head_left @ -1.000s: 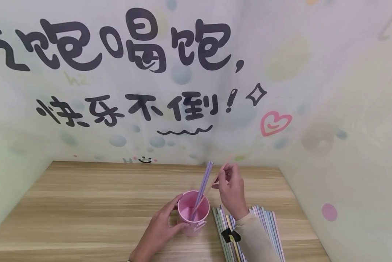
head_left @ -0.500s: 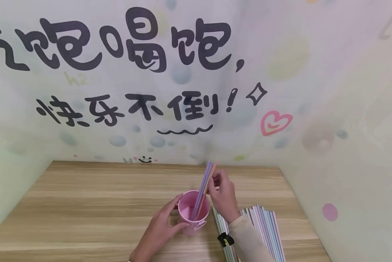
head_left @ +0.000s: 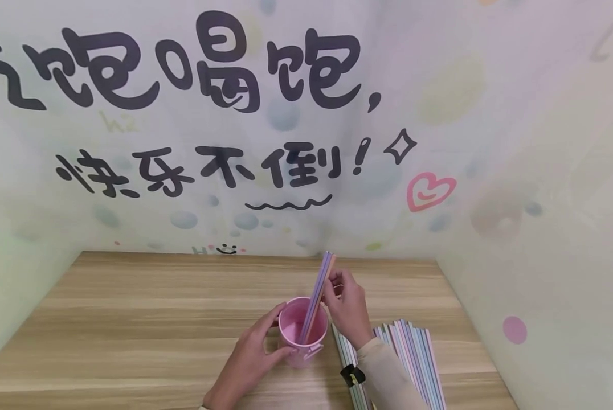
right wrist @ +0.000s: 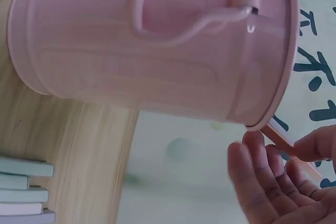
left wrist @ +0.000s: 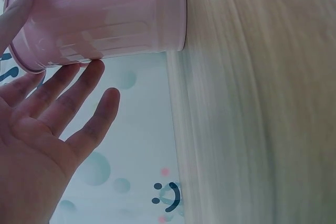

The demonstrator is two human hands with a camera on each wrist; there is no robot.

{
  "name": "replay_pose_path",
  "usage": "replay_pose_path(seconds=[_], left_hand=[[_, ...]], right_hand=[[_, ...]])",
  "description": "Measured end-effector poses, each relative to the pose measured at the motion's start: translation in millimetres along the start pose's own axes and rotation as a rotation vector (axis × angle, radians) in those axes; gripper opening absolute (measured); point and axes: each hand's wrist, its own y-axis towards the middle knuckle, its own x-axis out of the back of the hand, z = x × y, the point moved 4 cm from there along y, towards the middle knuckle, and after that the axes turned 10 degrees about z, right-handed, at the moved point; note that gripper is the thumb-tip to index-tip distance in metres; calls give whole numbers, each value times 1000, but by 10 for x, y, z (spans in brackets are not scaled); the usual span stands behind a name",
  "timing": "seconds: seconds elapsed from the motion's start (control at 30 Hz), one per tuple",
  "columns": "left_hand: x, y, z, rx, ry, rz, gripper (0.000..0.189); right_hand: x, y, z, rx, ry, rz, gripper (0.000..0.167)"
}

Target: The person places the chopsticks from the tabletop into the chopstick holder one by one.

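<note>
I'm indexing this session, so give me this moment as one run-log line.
left hand: holds pink bucket | right hand: holds orange stick inside bucket | purple sticks: leaning in bucket | other sticks: on table

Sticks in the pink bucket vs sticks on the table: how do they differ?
Pose: the bucket sticks stand tilted; the table sticks lie flat.
Number: the bucket sticks are just a few; the table sticks are many more.
Color: the bucket sticks show purple and orange; the table sticks include pale green, blue and pink.
Shared: both are slim and straight.
</note>
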Motion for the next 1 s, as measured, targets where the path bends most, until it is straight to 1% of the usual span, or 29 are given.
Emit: replay_pose_path(seconds=[0.07,0.17,0.23,0.3,0.47,0.63,0.77,0.87,1.0], left_hand=[[4,-4,1,1,-2,-1,88],[5,0,0,-8,-6,-3,87],[3,6,-3,-13,-4,-1,87],[-2,13,-5,-17,5,4,87],[-1,23,-16,0,27,24,86],[18,22,-13,6,31,16,86],[14,11,3,3,22,8,87],[9,0,3,-2,16,3,87],[7,-5,-2,-11,8,5,87]], right_hand=[[25,-8,-15,-17,13,-10,8],[103,-34,-47,-34,16,-23,17],[189,-66,-81,-43,1,-24,21],[309,-121,-141,-66,-38,-23,21],[693,-326,-390,-178,-172,-41,17],[1027,-495,-620,-291,-238,-52,22],[1260,-624,-826,-416,-312,-29,27],[1423,-736,-957,-486,-370,-4,34],[1616,-883,-1136,-528,-467,13,36]])
